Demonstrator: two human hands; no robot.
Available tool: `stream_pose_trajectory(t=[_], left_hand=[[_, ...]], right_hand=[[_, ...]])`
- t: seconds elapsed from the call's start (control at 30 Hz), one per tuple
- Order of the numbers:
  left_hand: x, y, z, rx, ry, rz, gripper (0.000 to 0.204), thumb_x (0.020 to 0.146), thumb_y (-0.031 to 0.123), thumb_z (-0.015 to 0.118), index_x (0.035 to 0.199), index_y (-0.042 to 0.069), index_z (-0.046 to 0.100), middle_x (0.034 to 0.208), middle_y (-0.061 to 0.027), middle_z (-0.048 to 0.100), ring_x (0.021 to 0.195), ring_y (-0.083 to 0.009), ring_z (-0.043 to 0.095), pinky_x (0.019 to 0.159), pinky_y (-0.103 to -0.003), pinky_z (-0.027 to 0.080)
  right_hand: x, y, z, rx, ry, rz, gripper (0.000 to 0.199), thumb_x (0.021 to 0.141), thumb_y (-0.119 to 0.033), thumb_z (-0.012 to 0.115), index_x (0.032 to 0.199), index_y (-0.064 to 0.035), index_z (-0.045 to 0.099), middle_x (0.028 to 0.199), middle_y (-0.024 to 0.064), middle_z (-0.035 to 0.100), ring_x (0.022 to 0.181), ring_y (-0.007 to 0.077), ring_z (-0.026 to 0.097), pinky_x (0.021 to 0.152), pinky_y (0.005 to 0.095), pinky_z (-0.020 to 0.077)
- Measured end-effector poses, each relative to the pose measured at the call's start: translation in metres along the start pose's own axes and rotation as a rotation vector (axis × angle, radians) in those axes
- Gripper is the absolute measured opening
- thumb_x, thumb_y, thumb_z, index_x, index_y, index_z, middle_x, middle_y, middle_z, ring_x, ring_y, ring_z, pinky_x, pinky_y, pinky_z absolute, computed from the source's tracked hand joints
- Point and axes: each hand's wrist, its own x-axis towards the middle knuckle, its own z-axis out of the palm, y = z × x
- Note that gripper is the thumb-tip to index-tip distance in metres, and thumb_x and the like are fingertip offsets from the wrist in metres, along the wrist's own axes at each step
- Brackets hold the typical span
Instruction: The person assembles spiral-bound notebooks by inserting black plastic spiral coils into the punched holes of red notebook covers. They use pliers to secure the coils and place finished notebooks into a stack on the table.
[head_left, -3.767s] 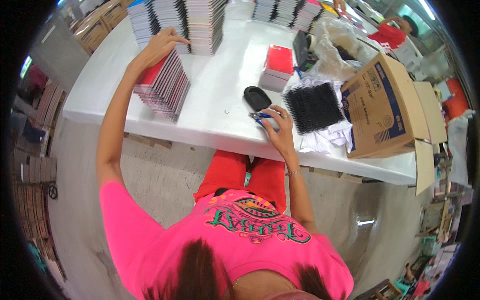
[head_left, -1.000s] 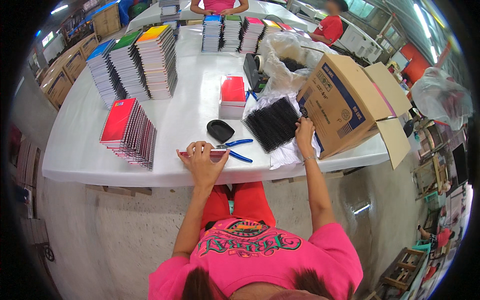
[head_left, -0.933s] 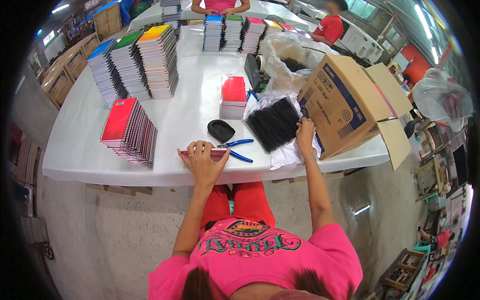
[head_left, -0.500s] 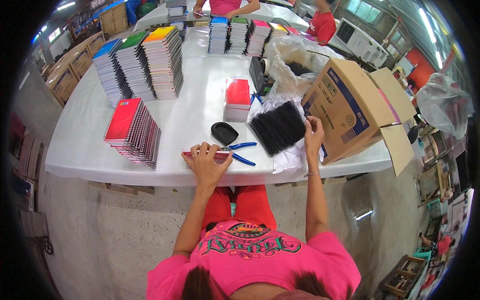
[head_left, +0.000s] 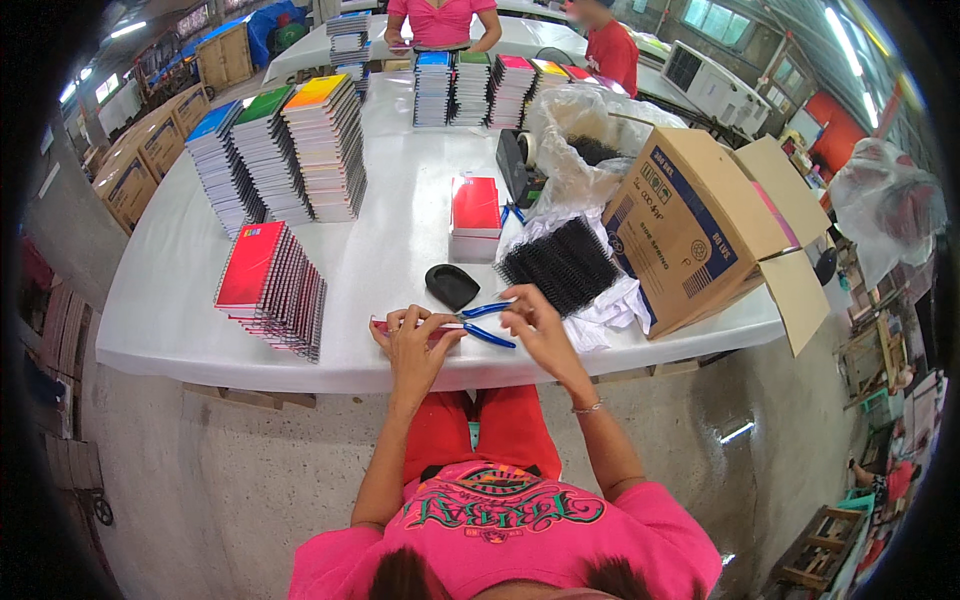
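Note:
My left hand (head_left: 407,340) is closed around a thin red-covered notebook (head_left: 378,326), held edge-up at the table's front edge. Blue-handled pliers (head_left: 490,338) lie just right of it, their jaws by the notebook. My right hand (head_left: 540,325) is above the pliers' handles, fingers curled in; anything between them is too small to make out. Beyond it a pile of black spiral binding coils (head_left: 558,265) rests on crumpled white cloth (head_left: 610,318). A black shallow dish (head_left: 452,287) sits behind the pliers.
Red spiral notebooks (head_left: 255,270) are stacked at left, with taller blue, green and yellow-topped stacks (head_left: 325,145) behind. A red-covered stack (head_left: 474,205) and a black tape dispenser (head_left: 517,165) are mid-table. An open cardboard box (head_left: 690,230) stands at right. Two people work across the table.
My right hand has left the coil pile's right side and come left over the pliers' handles. The left hand keeps hold of the notebook. The view has shifted slightly.

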Motion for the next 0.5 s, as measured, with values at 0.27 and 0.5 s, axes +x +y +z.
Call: stream_pose_trajectory(t=[0.27, 0.5], left_hand=[[0.001, -0.004, -0.005, -0.062, -0.047, 0.004, 0.024, 0.075, 0.044, 0.079, 0.09, 0.025, 0.078, 0.093, 0.0046, 0.059, 0.111, -0.0213, 0.048, 0.108, -0.066, 0.012], [0.003, -0.008, -0.005, -0.073, -0.055, 0.04, 0.023, 0.074, 0.044, 0.079, 0.087, 0.025, 0.077, 0.093, 0.0054, 0.06, 0.109, -0.0211, 0.05, 0.107, -0.065, 0.014]], right_hand=[[-0.001, 0.007, 0.032, -0.344, -0.095, -0.262, 0.02, 0.089, -0.007, 0.065, 0.109, -0.0031, 0.065, 0.093, 0.0144, 0.066, 0.083, 0.0284, 0.062, 0.073, 0.0367, 0.0474], [-0.003, 0.004, 0.032, -0.454, -0.132, -0.203, 0.018, 0.095, -0.012, 0.057, 0.11, -0.0065, 0.065, 0.104, 0.0138, 0.064, 0.102, 0.0335, 0.059, 0.085, 0.0418, 0.0409]])
